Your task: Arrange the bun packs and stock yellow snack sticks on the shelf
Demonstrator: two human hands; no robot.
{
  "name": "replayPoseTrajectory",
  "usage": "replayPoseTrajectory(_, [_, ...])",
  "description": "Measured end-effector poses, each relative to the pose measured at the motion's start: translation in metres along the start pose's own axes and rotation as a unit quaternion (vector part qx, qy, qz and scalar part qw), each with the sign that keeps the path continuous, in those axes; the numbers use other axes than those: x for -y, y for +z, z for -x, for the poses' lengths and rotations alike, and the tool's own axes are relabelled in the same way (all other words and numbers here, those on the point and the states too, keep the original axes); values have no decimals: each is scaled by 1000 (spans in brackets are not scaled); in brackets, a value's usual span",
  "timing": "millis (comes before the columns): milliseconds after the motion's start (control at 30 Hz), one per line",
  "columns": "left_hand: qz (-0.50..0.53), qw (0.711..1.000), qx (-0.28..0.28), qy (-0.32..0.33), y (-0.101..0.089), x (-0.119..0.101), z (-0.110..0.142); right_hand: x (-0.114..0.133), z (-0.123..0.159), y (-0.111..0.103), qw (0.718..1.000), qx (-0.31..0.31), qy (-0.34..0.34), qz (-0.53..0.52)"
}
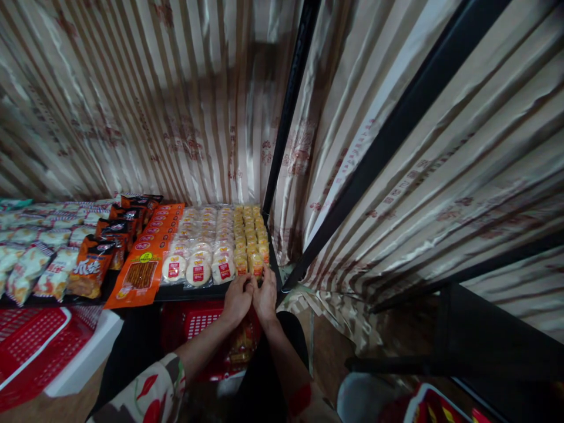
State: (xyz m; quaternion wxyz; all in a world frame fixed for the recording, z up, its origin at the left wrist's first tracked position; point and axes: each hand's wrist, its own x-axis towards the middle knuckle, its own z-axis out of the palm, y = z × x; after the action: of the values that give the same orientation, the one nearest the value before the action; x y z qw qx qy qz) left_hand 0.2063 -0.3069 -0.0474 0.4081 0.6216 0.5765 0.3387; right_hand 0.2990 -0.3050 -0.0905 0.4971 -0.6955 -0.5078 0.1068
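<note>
My left hand (pixel 238 301) and my right hand (pixel 265 298) meet at the front edge of a black shelf, at the right end of the goods. Their fingers are closed in against the front of the small yellow snack packets (pixel 250 238), which stand in tight rows. Between the fingertips is a yellow packet, largely covered by the hands. Just left of my left hand lie rows of round white crackers (pixel 198 271) in clear wrappers with red labels. A long orange snack bag (pixel 141 273) lies flat beside them, its end jutting over the shelf edge.
Orange-and-black snack bags (pixel 90 267) and white snack bags (pixel 29 273) fill the shelf's left side. Below stand red baskets (pixel 39 346), one between my knees holding yellow packets. Black metal posts (pixel 293 106) rise at the right, before a pleated striped curtain (pixel 198 88). A white bucket (pixel 363 396) is lower right.
</note>
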Motion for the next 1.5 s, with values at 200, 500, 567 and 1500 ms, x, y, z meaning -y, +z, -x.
replayPoseTrajectory(200, [-5, 999, -1, 33, -1, 4, 0, -5, 1, 0, 1000, 3, -5, -17])
replayPoseTrajectory(500, [-35, 997, -27, 60, -5, 12, 3, -4, 9, -1, 998, -13, -46, 42])
replayPoseTrajectory(567, [-36, 997, -29, 61, -6, 13, 2, -4, 11, -1, 997, -10, -58, 57])
replayPoseTrajectory(1500, [-31, 995, -51, 85, -10, 27, -7, 0, 1, 1, 996, -26, -19, 86])
